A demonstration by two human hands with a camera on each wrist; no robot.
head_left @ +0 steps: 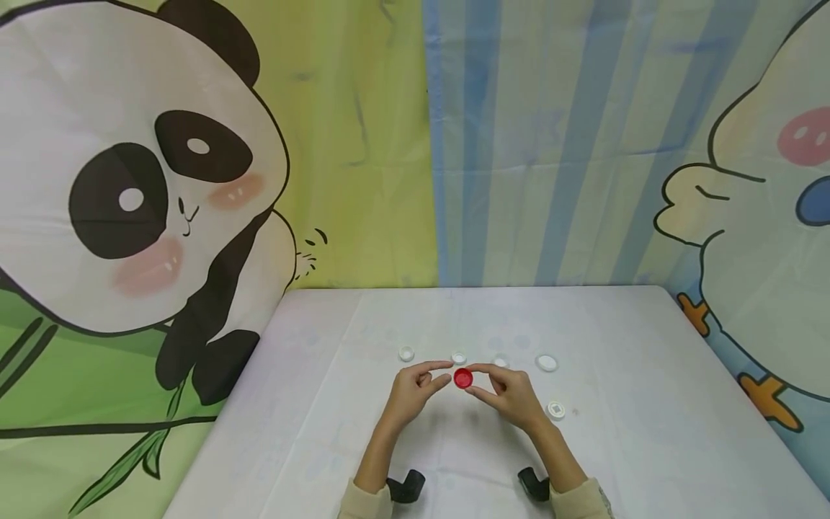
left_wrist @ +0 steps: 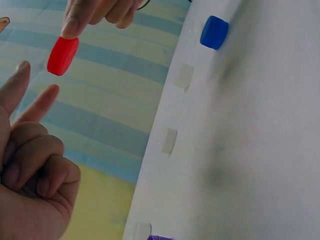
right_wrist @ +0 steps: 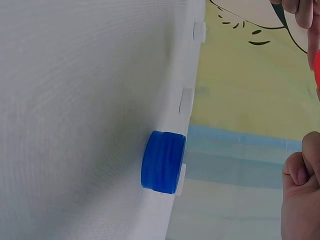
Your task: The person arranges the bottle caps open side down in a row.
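A small red bottle cap [head_left: 463, 378] is held up above the white table, its hollow side facing the head camera. My right hand [head_left: 514, 396] pinches it between thumb and index finger. My left hand [head_left: 415, 389] is just to its left, thumb and index finger stretched toward the cap with a gap between them, the other fingers curled in. In the left wrist view these two fingertips stand apart from the red cap [left_wrist: 63, 56]. Only a sliver of the red cap [right_wrist: 317, 67] shows at the right wrist view's edge.
On the white table [head_left: 337, 432] several round pale pieces lie beyond the hands, one whitish disc [head_left: 555, 411] right of my right wrist. A blue cap [left_wrist: 214, 32] stands on the table; a purple piece [left_wrist: 160, 238] peeks in below. Printed cloths [head_left: 363, 144] hang behind.
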